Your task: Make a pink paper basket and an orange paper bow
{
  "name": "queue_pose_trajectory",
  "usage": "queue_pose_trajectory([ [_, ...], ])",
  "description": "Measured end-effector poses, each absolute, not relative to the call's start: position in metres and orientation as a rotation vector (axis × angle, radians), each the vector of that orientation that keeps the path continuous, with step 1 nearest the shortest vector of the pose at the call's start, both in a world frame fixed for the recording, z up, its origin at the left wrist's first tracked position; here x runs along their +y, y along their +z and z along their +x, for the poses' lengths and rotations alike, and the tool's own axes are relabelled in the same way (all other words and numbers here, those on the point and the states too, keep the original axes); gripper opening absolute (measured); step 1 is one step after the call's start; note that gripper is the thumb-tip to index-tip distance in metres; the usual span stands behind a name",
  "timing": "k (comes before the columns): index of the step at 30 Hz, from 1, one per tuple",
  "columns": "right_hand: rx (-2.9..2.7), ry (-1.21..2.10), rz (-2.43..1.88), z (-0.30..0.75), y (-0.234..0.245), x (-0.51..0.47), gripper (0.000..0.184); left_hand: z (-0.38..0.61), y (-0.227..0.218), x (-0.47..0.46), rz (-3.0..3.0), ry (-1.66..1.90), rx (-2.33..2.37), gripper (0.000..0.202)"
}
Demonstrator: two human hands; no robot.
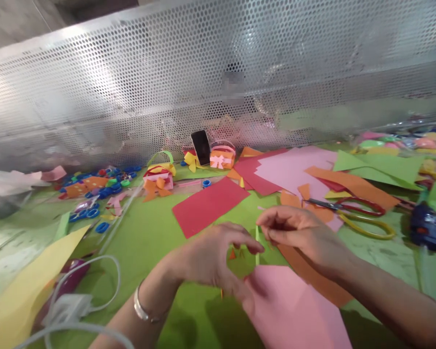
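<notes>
My right hand (298, 235) is pinched, its fingertips at the top of a thin light green paper strip (257, 247). The strip stands nearly upright above a sheet of pink paper (298, 305) in front of me. Just left of it, my left hand (214, 257) is curved with the thumb and fingers apart. Its fingertips point toward the strip, and its thumb lies at the pink sheet's left edge. An orange paper strip (308, 276) lies partly beneath the right hand and the pink sheet. Small orange scraps (233, 254) show behind my left hand.
Scissors (349, 207) with red and yellow handles lie right, by a dark blue glue gun (430, 225). Red paper (210, 206), small paper baskets (158, 182) and a phone (201, 147) are ahead. White cable (118, 276) and yellow paper (32, 295) lie left. Perforated metal (189, 72) closes the back.
</notes>
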State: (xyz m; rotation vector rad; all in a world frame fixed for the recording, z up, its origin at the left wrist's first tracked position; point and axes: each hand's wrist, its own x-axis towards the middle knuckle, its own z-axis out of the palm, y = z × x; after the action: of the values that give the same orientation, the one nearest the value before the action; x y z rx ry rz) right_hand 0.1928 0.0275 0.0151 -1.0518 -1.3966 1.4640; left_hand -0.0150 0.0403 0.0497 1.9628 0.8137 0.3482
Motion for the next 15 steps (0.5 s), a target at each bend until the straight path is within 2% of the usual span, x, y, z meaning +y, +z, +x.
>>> queue_pose_trajectory([
  [6,-1.368,1.428,-1.026,0.197,0.02,0.033,0.028,-0.004,0.049,0.028,1.972,0.36,0.685,0.019],
  [10,-1.303,1.179,-1.082,0.223,0.051,0.035,0.03,-0.006,0.05,0.032,1.916,0.686,0.641,0.015],
  [13,-1.341,0.824,-1.148,0.251,0.078,0.022,0.02,-0.005,0.044,0.035,2.039,0.884,0.723,0.014],
  [15,-1.48,0.56,-1.275,0.267,0.084,0.005,0.018,-0.004,0.037,0.036,2.201,0.871,0.772,0.016],
])
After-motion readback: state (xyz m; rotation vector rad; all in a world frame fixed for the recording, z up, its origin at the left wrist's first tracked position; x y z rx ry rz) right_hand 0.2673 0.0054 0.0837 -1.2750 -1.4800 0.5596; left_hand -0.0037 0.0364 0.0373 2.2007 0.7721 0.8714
